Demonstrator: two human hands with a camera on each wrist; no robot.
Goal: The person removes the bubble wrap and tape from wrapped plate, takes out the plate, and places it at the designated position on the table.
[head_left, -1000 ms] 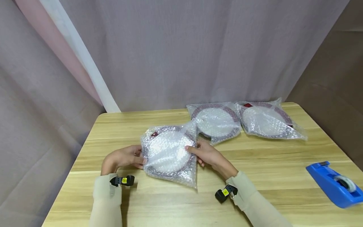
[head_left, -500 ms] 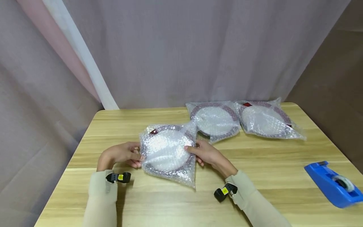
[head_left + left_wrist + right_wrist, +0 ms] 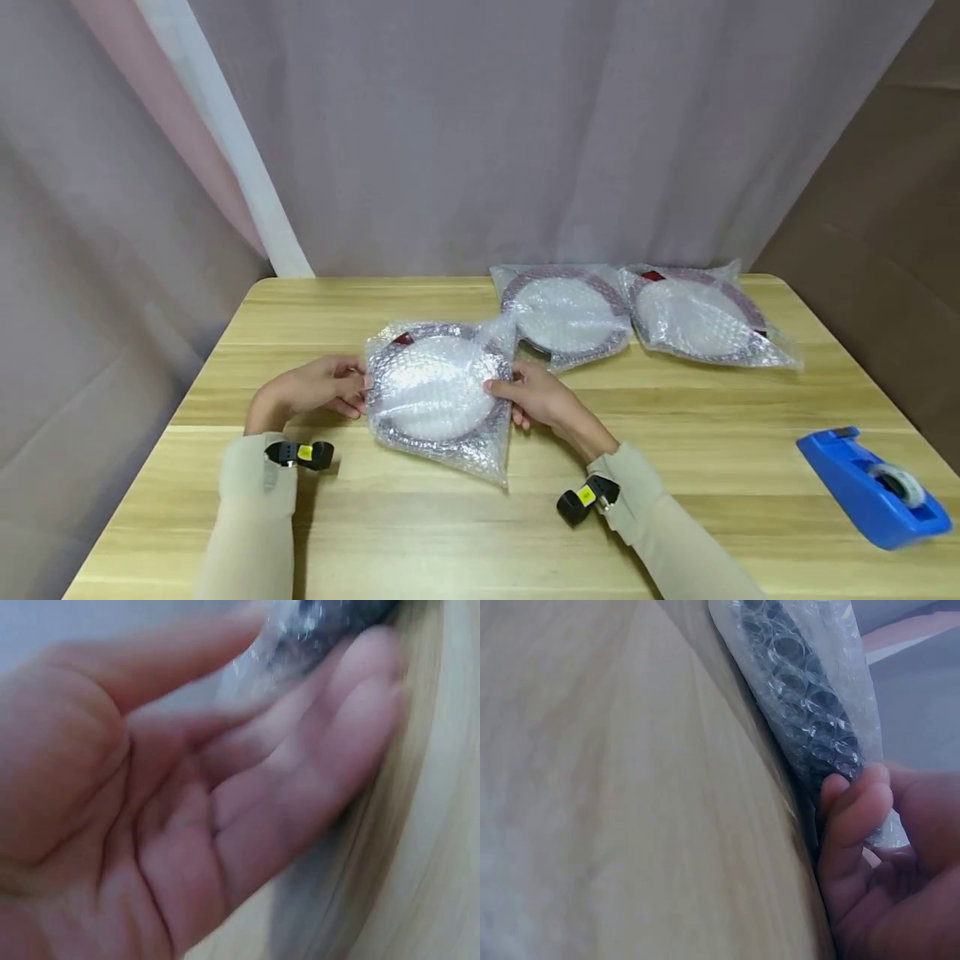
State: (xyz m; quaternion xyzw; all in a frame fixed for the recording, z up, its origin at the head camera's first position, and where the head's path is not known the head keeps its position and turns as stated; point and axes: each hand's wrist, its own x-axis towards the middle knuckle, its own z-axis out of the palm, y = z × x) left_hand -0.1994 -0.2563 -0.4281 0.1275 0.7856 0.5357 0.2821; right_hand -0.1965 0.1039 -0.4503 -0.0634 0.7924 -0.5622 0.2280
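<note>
A second packet (image 3: 566, 317) and a third packet (image 3: 693, 317) are lying side by side at the back of the table (image 3: 420, 533); behind them a curtain (image 3: 450, 142) is hanging. The second packet is sitting just beyond the far right corner of the packet (image 3: 435, 392) between the hands (that corner is overlapping it in the head view, and whether they are touching I cannot tell). A blue dispenser (image 3: 847, 477) with a tape roll is standing near the table's right side, well apart from the hands.

Compared with a second ago, the left hand (image 3: 309, 387) is pinching the packet's left edge farther from the person, while the right hand (image 3: 543, 396) is keeping its grip on the right edge, thumb on top and fingers below. The head view is also framing the table slightly differently.

Glare is washing out the packet's round contents. Bubble wrap is hiding the left hand's fingertips in part, and the left wrist view is blurring. Whether the packet is resting flat on the table I cannot tell.
</note>
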